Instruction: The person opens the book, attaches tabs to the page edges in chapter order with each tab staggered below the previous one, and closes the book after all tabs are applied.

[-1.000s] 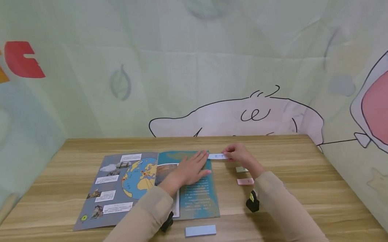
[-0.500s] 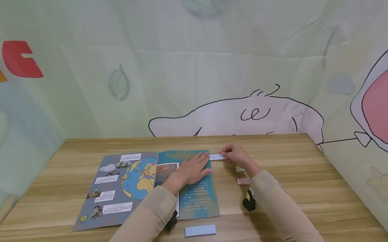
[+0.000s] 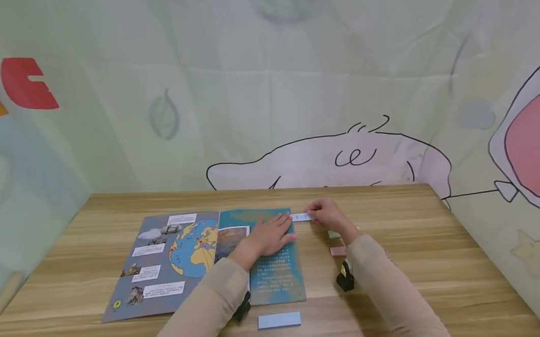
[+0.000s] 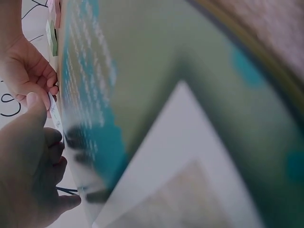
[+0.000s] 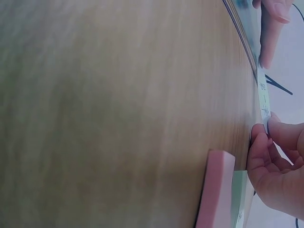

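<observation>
An open picture book (image 3: pixel 276 285) lies on the table, a map on its left page and white text on its teal right page. My left hand (image 3: pixel 268 236) rests on the right page with its fingers straight, their tips at the page's outer edge. From that edge a pale, narrow sticky note (image 3: pixel 301 217) with handwriting sticks out. My right hand (image 3: pixel 329 218) pinches the note's outer end between thumb and finger. In the right wrist view the note (image 5: pixel 263 102) spans from the book's edge to my right fingertips; its inner end is hidden by my left fingers.
A pink sticky-note pad (image 3: pixel 338 251) and a green one (image 3: pixel 334 234) lie right of the book, partly behind my right forearm. Near the front is a light blue pad (image 3: pixel 279 320). A printed curtain (image 3: pixel 266 97) stands behind the table.
My right hand and wrist have shifted slightly left, still pinching the note. My left hand stays on the page.
</observation>
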A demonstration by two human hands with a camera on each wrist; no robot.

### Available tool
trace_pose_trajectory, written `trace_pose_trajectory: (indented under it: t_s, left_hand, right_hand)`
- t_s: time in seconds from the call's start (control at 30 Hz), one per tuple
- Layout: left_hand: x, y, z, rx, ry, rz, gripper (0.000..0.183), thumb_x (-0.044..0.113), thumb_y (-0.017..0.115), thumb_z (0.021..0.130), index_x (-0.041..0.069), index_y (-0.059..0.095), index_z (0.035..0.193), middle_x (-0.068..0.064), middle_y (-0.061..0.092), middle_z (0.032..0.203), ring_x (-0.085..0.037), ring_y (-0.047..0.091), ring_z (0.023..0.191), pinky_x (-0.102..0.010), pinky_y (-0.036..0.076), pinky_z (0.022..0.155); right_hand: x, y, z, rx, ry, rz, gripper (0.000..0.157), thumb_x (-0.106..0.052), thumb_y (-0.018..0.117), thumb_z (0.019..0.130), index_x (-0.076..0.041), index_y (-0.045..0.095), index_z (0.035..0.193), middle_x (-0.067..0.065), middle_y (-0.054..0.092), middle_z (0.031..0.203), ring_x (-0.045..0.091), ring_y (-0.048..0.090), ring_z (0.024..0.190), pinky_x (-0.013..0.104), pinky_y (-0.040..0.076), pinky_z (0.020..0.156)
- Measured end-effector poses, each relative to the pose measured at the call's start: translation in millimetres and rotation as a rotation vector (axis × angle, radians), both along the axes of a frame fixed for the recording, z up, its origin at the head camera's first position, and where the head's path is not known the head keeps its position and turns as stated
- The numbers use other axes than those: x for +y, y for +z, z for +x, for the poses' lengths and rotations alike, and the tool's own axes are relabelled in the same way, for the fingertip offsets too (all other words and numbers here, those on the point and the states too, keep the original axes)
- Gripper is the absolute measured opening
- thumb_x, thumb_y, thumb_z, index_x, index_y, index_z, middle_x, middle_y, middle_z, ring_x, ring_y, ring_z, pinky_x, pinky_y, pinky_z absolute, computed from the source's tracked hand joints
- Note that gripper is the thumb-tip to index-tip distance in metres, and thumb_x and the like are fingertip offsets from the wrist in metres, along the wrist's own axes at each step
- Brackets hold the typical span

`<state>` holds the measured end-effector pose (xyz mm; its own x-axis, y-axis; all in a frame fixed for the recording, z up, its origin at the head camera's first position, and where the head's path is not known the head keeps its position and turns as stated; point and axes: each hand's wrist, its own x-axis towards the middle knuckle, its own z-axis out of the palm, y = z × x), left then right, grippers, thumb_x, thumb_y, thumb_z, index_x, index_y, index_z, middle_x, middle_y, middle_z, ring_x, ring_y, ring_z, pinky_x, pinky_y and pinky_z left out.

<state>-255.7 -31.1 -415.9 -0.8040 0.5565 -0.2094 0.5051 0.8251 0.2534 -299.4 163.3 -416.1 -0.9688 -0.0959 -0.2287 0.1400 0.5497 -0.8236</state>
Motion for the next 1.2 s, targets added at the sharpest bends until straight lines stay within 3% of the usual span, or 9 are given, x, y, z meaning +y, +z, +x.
trace_pose_trajectory:
  t_s: [0.57, 1.03, 1.2]
  left_hand:
    - [1, -2.9, -0.3, 0.001, 0.031, -0.020, 0.060, 0.047, 0.028, 0.100, 0.012, 0.026, 0.148, -0.003, 0.022, 0.153, -0.023, 0.021, 0.139, -0.058, 0.020, 0.107]
    - [9, 7.0, -1.4, -0.058, 0.077, -0.034, 0.055, 0.043, 0.029, 0.101, 0.013, 0.028, 0.147, -0.002, 0.022, 0.153, -0.023, 0.021, 0.139, -0.057, 0.021, 0.107]
    - [9, 5.7, -3.0, 0.001, 0.056, -0.042, 0.052, 0.040, 0.031, 0.101, 0.012, 0.033, 0.145, -0.003, 0.028, 0.151, -0.024, 0.027, 0.137, -0.050, 0.027, 0.107]
  right_hand:
    - [-2, -1.5, -3.5, -0.033, 0.020, 0.022, 0.014, -0.003, 0.058, 0.091, 0.002, 0.066, 0.100, 0.011, 0.058, 0.093, 0.016, 0.052, 0.071, 0.020, 0.048, 0.061]
    - [1, -0.4, -4.3, -0.048, 0.010, 0.023, 0.014, -0.005, 0.059, 0.091, 0.000, 0.067, 0.101, 0.011, 0.059, 0.094, 0.017, 0.053, 0.072, 0.020, 0.048, 0.063]
    - [0, -1.5, -4.4, -0.037, 0.018, 0.021, 0.013, -0.004, 0.059, 0.091, 0.001, 0.067, 0.099, 0.010, 0.059, 0.091, 0.016, 0.052, 0.069, 0.019, 0.047, 0.061]
